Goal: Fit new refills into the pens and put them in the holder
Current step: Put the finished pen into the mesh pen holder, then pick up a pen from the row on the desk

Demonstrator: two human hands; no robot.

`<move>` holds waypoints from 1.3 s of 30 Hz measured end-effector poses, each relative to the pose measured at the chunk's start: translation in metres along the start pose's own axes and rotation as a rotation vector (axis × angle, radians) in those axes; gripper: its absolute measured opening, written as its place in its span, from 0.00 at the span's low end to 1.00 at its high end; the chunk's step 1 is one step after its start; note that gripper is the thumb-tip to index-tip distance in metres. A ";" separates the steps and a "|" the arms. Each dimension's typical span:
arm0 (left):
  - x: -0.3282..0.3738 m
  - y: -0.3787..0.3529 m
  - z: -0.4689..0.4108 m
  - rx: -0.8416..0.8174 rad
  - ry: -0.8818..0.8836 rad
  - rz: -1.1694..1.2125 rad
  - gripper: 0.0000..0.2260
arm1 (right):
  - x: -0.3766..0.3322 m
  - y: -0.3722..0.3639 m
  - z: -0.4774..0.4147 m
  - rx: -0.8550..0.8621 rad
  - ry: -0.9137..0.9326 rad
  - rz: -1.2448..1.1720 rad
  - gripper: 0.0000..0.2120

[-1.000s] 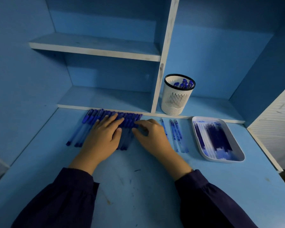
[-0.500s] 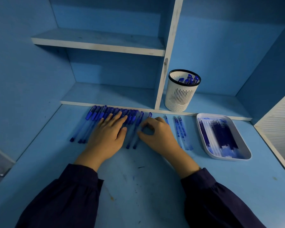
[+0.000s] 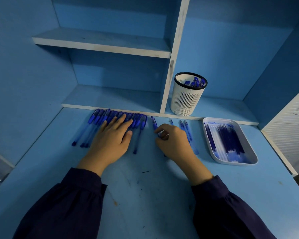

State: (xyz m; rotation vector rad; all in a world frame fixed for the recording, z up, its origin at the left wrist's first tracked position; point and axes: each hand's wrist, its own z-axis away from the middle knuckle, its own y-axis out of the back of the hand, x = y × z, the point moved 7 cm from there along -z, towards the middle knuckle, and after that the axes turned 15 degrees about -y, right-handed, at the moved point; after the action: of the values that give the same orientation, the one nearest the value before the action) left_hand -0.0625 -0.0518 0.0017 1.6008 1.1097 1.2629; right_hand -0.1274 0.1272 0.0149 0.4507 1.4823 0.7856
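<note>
Hands work apart. The left hand (image 3: 110,140) lies flat with straight fingers, pressing on the row (image 3: 100,118) of capped pens, which lies on the table (image 3: 145,190) in front of the holder (image 3: 188,100) and well to its left. The right hand (image 3: 176,142) has thumb and forefinger curled, pinching one pen (image 3: 154,122) by its barrel. That pen lies clear of the row, on the side nearer the holder.

Just in front of the holder, a few thin loose pieces (image 3: 185,126) lie beside the right hand; I cannot tell whether they are refills or barrels. Right of the holder and nearer the person, a white tray (image 3: 231,162) carries the refills (image 3: 230,140).

The holder stands on the lower shelf (image 3: 110,97) with only a few pens (image 3: 195,82) in it. The task looks early: most pens wait in the row, and the pinched one seems next for refilling.
</note>
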 end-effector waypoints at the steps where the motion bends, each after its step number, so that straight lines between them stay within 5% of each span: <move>1: 0.003 0.002 0.000 0.016 -0.009 -0.006 0.23 | 0.004 0.004 0.001 -0.022 -0.051 -0.078 0.11; 5: 0.027 0.020 0.001 0.240 -0.152 0.093 0.21 | 0.015 0.014 0.009 -0.153 -0.211 -0.507 0.09; 9: 0.050 0.020 0.003 0.391 -0.156 0.522 0.21 | 0.008 0.016 0.031 -0.270 -0.208 -0.853 0.07; 19: 0.080 0.016 0.009 0.669 0.009 1.201 0.15 | 0.004 0.029 0.069 -0.225 -0.059 -0.810 0.07; 25: 0.084 0.023 0.012 0.626 -0.063 1.124 0.14 | 0.009 0.068 0.062 0.027 0.040 -0.773 0.05; 29: 0.101 0.012 0.012 0.458 -0.158 1.046 0.12 | 0.007 0.073 0.059 -0.044 0.099 -0.848 0.13; 39: 0.107 -0.009 0.007 0.346 -0.212 0.982 0.10 | 0.022 0.065 0.051 0.049 0.057 -0.762 0.05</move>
State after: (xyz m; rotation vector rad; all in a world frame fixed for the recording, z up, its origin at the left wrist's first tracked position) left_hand -0.0440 0.0519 0.0222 2.6395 0.3769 1.4639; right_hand -0.0916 0.1970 0.0485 -0.1170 1.5655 0.1553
